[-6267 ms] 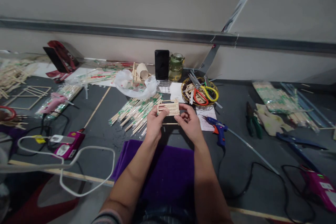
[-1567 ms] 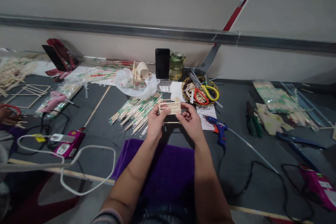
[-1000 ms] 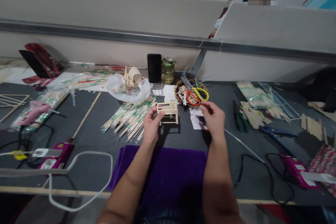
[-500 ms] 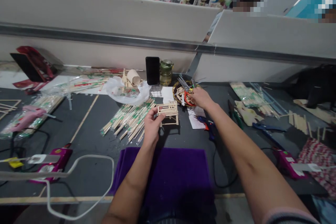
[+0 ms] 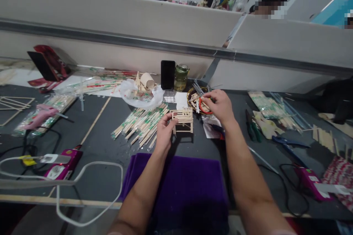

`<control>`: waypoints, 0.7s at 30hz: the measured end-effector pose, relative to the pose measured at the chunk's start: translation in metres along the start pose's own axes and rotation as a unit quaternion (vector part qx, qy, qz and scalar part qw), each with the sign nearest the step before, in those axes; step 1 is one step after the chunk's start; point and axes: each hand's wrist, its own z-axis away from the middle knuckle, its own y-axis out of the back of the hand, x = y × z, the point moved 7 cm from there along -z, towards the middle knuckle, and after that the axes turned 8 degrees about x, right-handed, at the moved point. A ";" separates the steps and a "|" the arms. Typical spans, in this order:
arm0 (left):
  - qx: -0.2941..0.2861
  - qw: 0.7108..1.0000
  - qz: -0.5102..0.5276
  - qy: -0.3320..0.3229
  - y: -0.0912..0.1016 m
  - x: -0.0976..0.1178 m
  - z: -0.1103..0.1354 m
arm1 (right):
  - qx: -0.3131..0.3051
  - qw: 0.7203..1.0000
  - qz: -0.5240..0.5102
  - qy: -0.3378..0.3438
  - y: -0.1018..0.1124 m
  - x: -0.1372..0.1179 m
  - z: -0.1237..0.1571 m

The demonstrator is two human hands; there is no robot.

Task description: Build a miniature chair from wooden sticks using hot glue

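Cluttered dark worktop [image 5: 110,143]: left hand [image 5: 164,134] grips stick frame [image 5: 183,120]; right hand [image 5: 220,107], grip seemingly closed, reaches into basket [image 5: 191,100].

The near half of the round woven basket [image 5: 193,95] is covered by the right hand [image 5: 219,106], and what its fingertips pinch cannot be made out. The left side of the small pale wooden stick frame [image 5: 184,120] is hidden behind the left hand [image 5: 164,134]. The blue glue gun [image 5: 216,130] is largely concealed under the right wrist. The pink patterned cloth [image 5: 340,180] is cut off by the right edge.
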 end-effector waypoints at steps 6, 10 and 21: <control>-0.010 1.000 0.006 0.010 -0.001 0.000 0.002 | -0.009 0.984 -0.173 0.039 -0.006 -0.078 0.037; -0.024 1.000 0.000 -0.001 -0.003 0.003 0.003 | -0.039 0.986 -0.132 0.094 -0.019 -0.096 0.039; -0.023 0.998 0.037 0.043 -0.002 0.000 0.003 | -0.072 0.977 -0.067 0.187 -0.031 -0.106 0.045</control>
